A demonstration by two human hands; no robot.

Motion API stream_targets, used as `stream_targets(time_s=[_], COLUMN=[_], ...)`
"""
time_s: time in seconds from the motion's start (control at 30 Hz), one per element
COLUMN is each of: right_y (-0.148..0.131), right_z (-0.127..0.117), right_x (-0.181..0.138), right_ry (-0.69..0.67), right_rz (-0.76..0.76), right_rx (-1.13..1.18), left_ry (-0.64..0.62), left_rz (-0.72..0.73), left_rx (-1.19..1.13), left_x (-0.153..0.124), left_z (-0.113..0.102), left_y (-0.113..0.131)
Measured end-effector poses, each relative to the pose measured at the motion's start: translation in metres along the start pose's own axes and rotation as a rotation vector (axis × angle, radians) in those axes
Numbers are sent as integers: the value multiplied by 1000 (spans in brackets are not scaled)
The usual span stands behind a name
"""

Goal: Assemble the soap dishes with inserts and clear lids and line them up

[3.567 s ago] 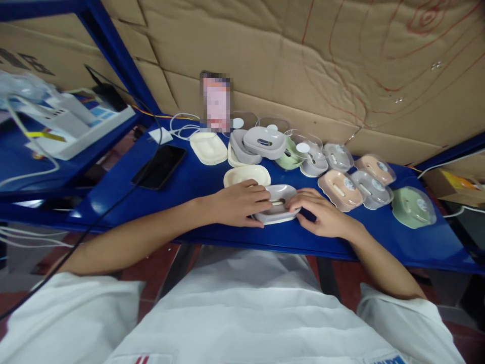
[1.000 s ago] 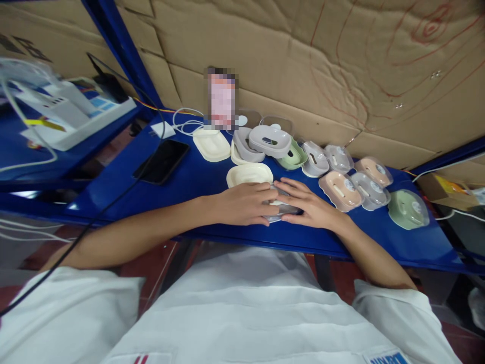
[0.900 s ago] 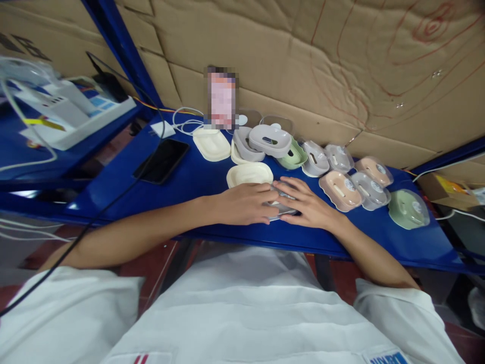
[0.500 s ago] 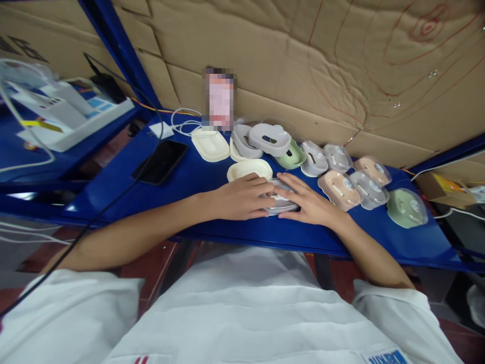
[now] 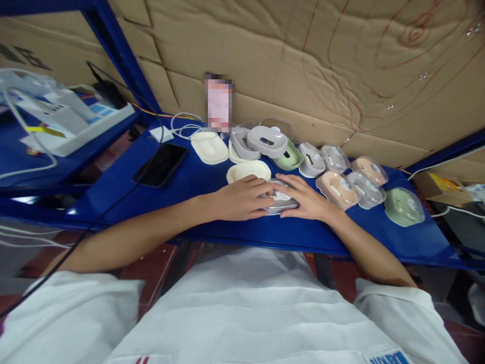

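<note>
Between my hands a grey soap dish (image 5: 282,204) with a clear lid and a pale sticker lies low over the blue tabletop. My left hand (image 5: 244,198) grips its left side, the fingers curled over the lid. Around the right end of the same dish wraps my right hand (image 5: 306,200), its index finger and thumb spread along the far and near edges. Much of the dish is hidden under the fingers. Just behind my left hand sits a cream soap dish base (image 5: 248,170), touched by neither hand.
Several lidded soap dishes stand at the right, among them a peach one (image 5: 339,188) and a green one (image 5: 404,206). Grey trays (image 5: 267,140) are stacked behind. A black phone (image 5: 159,164), a white charger (image 5: 161,133) and a hanging black cable lie left. Cardboard (image 5: 265,60) walls the back.
My right fingers have shifted slightly on the lid, so more of the sticker shows. Both hands stay on the dish. The camera view has tilted a little.
</note>
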State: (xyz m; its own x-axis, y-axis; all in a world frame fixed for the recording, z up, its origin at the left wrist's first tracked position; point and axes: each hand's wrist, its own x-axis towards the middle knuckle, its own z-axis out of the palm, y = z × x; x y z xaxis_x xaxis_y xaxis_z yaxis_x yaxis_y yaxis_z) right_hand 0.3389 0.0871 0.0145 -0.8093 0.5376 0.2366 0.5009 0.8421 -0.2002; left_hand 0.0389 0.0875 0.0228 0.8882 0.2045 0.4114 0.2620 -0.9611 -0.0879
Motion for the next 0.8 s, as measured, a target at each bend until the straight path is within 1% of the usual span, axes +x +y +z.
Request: stream_targets(time_s=[0.1, 0.23, 0.47, 0.63, 0.8], right_y=[1, -1, 10, 6, 2], right_z=[3, 6, 7, 4, 1], right_x=[-1, 0, 1, 1, 1], right_ry=[9, 5, 65, 36, -34], right_rz=[7, -3, -12, 5, 76], right_rx=[-12, -74, 57, 54, 72], left_ry=[-4, -41, 64, 35, 3], left_rz=[8, 25, -6, 6, -2], left_rx=[14, 63, -8, -18, -23], left_x=[0, 0, 0, 0, -1], left_z=[0, 1, 2, 0, 2], left_y=[1, 3, 1, 1, 0])
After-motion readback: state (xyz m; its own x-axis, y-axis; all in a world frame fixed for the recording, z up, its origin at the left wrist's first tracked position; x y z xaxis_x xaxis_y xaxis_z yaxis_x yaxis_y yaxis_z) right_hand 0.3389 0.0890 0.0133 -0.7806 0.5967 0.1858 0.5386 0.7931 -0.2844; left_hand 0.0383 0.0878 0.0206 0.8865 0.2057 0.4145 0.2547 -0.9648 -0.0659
